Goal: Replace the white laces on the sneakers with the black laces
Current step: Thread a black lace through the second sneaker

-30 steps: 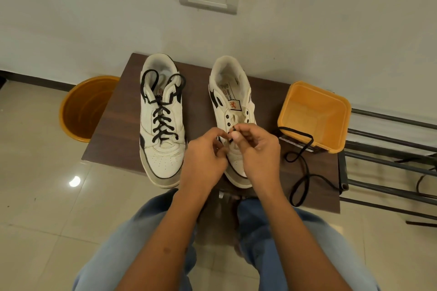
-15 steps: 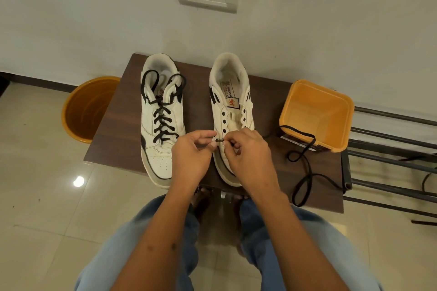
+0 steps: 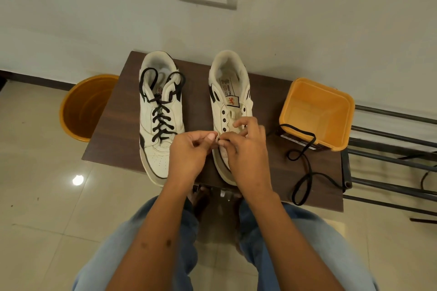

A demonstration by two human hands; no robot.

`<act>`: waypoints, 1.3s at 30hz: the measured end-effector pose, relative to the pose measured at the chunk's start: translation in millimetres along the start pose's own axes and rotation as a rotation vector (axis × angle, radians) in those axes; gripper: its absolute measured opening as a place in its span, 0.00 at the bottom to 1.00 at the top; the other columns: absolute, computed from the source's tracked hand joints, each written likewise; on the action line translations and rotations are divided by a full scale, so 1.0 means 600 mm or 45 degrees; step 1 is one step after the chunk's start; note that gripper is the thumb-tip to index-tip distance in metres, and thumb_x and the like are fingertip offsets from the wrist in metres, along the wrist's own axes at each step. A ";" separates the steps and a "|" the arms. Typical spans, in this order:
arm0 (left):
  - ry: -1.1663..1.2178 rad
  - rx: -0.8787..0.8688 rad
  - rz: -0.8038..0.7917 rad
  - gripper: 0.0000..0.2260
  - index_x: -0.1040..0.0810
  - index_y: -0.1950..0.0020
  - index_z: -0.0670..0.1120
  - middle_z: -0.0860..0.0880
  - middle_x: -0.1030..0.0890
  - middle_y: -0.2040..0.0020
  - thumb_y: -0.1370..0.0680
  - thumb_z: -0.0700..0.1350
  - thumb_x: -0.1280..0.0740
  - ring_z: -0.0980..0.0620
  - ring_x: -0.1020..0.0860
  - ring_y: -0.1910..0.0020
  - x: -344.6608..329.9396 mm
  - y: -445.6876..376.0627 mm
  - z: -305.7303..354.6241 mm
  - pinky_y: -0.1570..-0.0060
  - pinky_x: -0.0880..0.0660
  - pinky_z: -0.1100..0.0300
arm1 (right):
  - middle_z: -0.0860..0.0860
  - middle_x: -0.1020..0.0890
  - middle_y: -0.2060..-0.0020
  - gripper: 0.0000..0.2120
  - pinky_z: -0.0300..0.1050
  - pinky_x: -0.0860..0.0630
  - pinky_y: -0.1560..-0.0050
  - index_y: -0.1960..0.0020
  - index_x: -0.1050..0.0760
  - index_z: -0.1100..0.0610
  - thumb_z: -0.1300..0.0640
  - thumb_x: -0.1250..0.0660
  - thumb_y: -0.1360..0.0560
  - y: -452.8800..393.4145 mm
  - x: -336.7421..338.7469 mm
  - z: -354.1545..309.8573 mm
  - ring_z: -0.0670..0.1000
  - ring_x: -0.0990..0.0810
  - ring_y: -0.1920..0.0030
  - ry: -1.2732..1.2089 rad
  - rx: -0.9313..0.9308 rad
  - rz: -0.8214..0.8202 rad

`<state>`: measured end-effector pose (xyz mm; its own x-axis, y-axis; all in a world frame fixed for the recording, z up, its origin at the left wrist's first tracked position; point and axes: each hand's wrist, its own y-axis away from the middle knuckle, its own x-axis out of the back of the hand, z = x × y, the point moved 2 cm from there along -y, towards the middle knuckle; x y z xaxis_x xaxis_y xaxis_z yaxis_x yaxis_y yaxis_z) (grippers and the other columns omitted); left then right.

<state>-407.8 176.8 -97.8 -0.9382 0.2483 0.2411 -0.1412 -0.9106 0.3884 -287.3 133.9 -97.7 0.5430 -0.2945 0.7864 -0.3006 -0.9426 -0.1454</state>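
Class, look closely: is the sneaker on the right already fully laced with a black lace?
No: the right sneaker shows bare eyelets, while only the left sneaker carries a black lace.

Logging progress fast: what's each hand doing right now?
Left hand: fingers curled, pinching at the right sneaker's lowest eyelets; what it pinches cannot be told.
Right hand: pinching the black lace end there.

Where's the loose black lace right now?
Head view, right side: the black lace trails over the table, draped on the orange tub rim, running toward the right sneaker.
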 end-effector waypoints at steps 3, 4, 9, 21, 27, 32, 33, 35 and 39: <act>-0.173 -0.064 0.020 0.06 0.18 0.57 0.54 0.54 0.17 0.62 0.24 0.43 0.28 0.60 0.19 0.60 -0.003 -0.007 0.004 0.54 0.26 0.67 | 0.53 0.25 0.42 0.14 0.51 0.20 0.53 0.41 0.19 0.58 0.65 0.31 0.26 0.030 0.007 -0.006 0.54 0.25 0.44 0.041 -0.038 -0.043; -0.249 -0.093 0.033 0.07 0.19 0.59 0.55 0.56 0.18 0.63 0.25 0.43 0.27 0.60 0.21 0.61 -0.004 -0.009 0.006 0.58 0.29 0.72 | 0.54 0.25 0.40 0.19 0.52 0.19 0.50 0.36 0.22 0.58 0.67 0.32 0.26 0.048 0.011 -0.006 0.54 0.24 0.43 0.065 -0.065 -0.075; -0.363 -0.188 0.037 0.07 0.24 0.56 0.49 0.51 0.19 0.59 0.21 0.38 0.35 0.55 0.18 0.57 -0.008 -0.005 0.008 0.59 0.28 0.72 | 0.51 0.38 0.24 0.33 0.45 0.33 0.30 0.23 0.39 0.54 0.71 0.36 0.25 0.116 0.008 0.034 0.51 0.40 0.24 0.150 -0.053 -0.312; -0.805 -0.360 0.762 0.13 0.25 0.39 0.48 0.46 0.27 0.37 0.22 0.40 0.32 0.44 0.30 0.36 0.092 0.015 0.049 0.41 0.33 0.49 | 0.51 0.38 0.24 0.31 0.40 0.37 0.34 0.24 0.38 0.56 0.67 0.34 0.24 0.112 -0.015 0.042 0.49 0.44 0.24 0.335 -0.015 -0.424; -1.247 -0.518 0.087 0.10 0.18 0.42 0.53 0.53 0.18 0.46 0.20 0.50 0.35 0.52 0.27 0.39 -0.003 0.001 0.028 0.35 0.49 0.58 | 0.49 0.50 0.21 0.29 0.37 0.46 0.28 0.21 0.49 0.54 0.64 0.43 0.19 0.099 -0.003 0.033 0.45 0.57 0.23 0.235 -0.060 -0.546; -0.815 -0.413 0.418 0.07 0.15 0.50 0.49 0.51 0.15 0.54 0.22 0.40 0.32 0.47 0.22 0.45 0.052 0.004 0.032 0.31 0.44 0.53 | 0.47 0.54 0.21 0.30 0.38 0.45 0.27 0.20 0.52 0.52 0.62 0.44 0.18 0.095 0.006 0.024 0.45 0.58 0.22 0.264 -0.104 -0.625; -0.747 -0.379 0.591 0.07 0.15 0.49 0.48 0.51 0.15 0.55 0.22 0.39 0.32 0.47 0.21 0.48 0.080 0.005 0.028 0.32 0.40 0.51 | 0.47 0.54 0.21 0.30 0.38 0.45 0.28 0.20 0.53 0.52 0.62 0.45 0.18 0.095 0.007 0.023 0.45 0.59 0.22 0.271 -0.110 -0.641; -0.700 -0.278 0.876 0.08 0.16 0.47 0.47 0.50 0.15 0.54 0.22 0.39 0.32 0.47 0.21 0.50 0.132 0.006 0.024 0.33 0.36 0.47 | 0.48 0.54 0.21 0.30 0.38 0.45 0.28 0.20 0.53 0.52 0.62 0.44 0.18 0.094 0.009 0.022 0.45 0.58 0.22 0.274 -0.110 -0.651; -0.965 -0.380 0.616 0.16 0.21 0.37 0.48 0.49 0.21 0.37 0.25 0.41 0.28 0.47 0.28 0.33 0.110 0.001 0.026 0.30 0.43 0.48 | 0.47 0.52 0.21 0.29 0.39 0.43 0.28 0.20 0.52 0.52 0.63 0.46 0.18 0.094 0.008 0.021 0.45 0.58 0.22 0.271 -0.129 -0.626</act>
<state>-465.0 198.0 -67.6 -0.4760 -0.1252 0.8705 0.0357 -0.9918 -0.1231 -291.8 77.5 -110.0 0.4713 0.2253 0.8527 -0.1310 -0.9382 0.3204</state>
